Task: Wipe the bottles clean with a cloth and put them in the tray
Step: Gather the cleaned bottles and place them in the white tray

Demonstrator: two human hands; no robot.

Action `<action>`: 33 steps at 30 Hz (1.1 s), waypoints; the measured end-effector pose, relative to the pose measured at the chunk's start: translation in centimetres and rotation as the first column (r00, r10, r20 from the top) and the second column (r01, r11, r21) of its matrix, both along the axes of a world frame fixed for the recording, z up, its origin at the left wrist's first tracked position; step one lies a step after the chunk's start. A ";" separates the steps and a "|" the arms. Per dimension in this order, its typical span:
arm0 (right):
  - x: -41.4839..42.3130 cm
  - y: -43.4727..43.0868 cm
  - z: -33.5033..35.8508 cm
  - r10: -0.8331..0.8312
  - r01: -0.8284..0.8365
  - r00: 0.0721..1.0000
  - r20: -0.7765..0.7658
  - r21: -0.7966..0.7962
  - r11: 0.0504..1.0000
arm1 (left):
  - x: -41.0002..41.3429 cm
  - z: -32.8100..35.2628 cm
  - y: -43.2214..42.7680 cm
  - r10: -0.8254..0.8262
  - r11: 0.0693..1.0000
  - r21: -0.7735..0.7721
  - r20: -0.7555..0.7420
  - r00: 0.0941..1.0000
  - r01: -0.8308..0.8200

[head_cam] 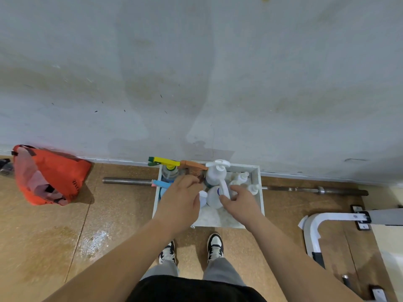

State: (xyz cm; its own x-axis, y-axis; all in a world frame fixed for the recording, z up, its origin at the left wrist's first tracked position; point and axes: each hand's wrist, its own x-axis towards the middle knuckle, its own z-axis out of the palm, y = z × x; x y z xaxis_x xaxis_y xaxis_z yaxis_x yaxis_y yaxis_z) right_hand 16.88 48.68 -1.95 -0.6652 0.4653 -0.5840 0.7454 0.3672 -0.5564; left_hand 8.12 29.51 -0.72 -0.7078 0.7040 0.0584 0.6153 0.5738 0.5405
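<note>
one pump bottle (214, 199), in tray (260, 179), between left hand (181, 201) and right hand (239, 203)

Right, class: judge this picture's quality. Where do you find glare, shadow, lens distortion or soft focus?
Head view: the wide-angle lens stretches the forearms toward the bottom edge; a broad soft shadow darkens the wall above the tray; a glare patch glints on the floor at left; the bottles in the tray look soft, labels unreadable.
</note>
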 end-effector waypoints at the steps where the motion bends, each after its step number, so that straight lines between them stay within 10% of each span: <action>1: -0.2 0.2 -0.2 -0.029 0.029 1.000 -0.011 -0.063 0.998 | 0.7 0.2 0.5 0.027 1.000 -0.004 0.022 0.999 -0.027; 8: 0.4 3.5 0.6 0.056 -0.026 0.995 0.082 -0.328 0.944 | 4.0 -0.3 7.5 0.286 0.937 -0.297 0.346 0.894 -0.185; 18: 1.3 8.1 1.8 0.164 -0.162 0.986 -0.022 -0.311 0.936 | 4.0 -2.8 12.0 0.397 0.831 -0.498 0.220 0.891 -0.247; 33: 0.8 6.6 -2.0 0.425 -0.433 0.894 -0.140 -0.028 0.901 | 2.2 -1.8 10.4 0.116 0.871 -0.482 0.012 0.993 -0.095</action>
State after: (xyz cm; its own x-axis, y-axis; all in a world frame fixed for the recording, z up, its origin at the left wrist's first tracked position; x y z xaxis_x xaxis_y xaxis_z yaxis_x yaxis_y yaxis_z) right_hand 17.65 55.30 -3.97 -0.8630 0.0867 -0.4978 0.4440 0.6004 -0.6651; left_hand 10.33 39.95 -2.47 -0.7741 0.5591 -0.2969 0.5204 0.8291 0.2044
